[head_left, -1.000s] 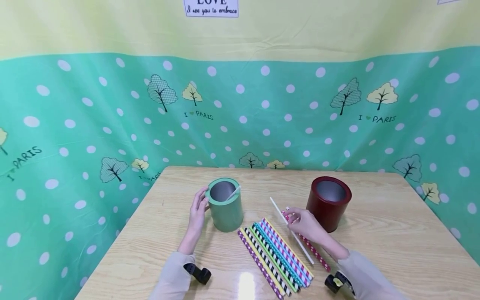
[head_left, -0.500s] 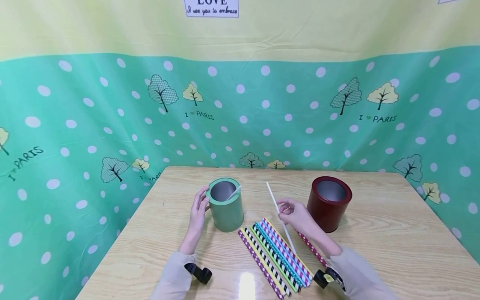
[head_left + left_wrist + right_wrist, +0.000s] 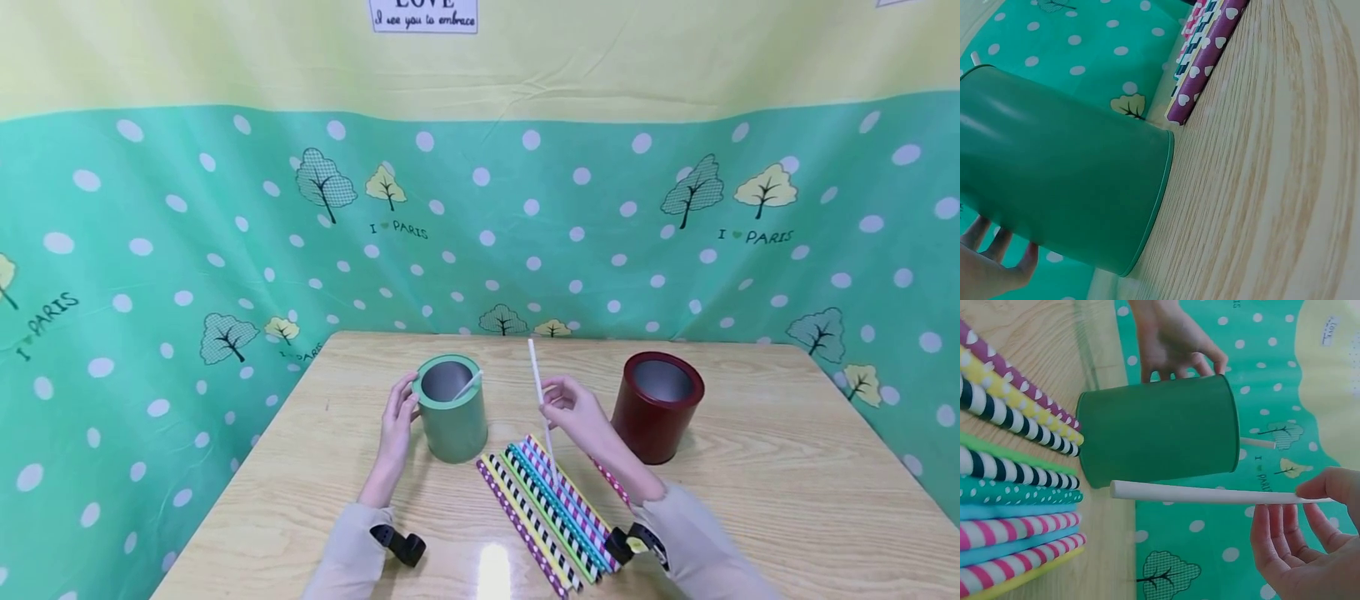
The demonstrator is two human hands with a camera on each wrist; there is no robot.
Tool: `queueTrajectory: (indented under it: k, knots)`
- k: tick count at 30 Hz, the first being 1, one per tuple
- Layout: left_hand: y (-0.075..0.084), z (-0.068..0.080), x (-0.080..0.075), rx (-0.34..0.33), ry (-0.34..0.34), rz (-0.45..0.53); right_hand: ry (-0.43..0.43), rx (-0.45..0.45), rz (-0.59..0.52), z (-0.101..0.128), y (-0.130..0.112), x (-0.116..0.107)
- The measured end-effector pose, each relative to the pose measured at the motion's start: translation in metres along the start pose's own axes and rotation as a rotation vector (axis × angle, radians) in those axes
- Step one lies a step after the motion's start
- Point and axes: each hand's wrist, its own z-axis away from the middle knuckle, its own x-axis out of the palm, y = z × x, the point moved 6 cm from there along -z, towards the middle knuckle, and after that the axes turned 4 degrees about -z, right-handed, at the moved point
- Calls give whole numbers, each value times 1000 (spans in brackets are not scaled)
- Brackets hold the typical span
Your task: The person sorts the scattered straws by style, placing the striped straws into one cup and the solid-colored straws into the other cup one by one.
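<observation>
My left hand [image 3: 395, 421] rests its fingers against the left side of a green canister [image 3: 454, 432], near its rim. Inside that canister a white straw [image 3: 471, 384] leans, its top poking past the rim. My right hand [image 3: 581, 414] pinches another white paper straw [image 3: 1197, 493] between thumb and fingers. This straw is steeply tilted in the head view, its lower end overlapping a row of patterned paper straws [image 3: 525, 508]. In the right wrist view the straw's lower end shows beside the green canister.
A dark red canister [image 3: 654, 421] stands on the wooden table [image 3: 780, 467], right of my right hand. A pink straw with white dots [image 3: 611, 479] lies partly hidden under my right forearm. Behind the table hangs a green and yellow curtain [image 3: 510, 208].
My right hand has lifted the white straw from beside the pink one and moved left, bringing the straw more upright. My left hand and the green canister have stayed put.
</observation>
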Motion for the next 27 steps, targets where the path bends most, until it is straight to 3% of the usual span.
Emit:
queueTrajectory:
  k: [9,27]
  knots:
    - [1,-1,1,1,7,1,44,-25,-102,-4,-20,3]
    - [-1,0,-1,12,3,5,133,-197,-371,-10,-66,14]
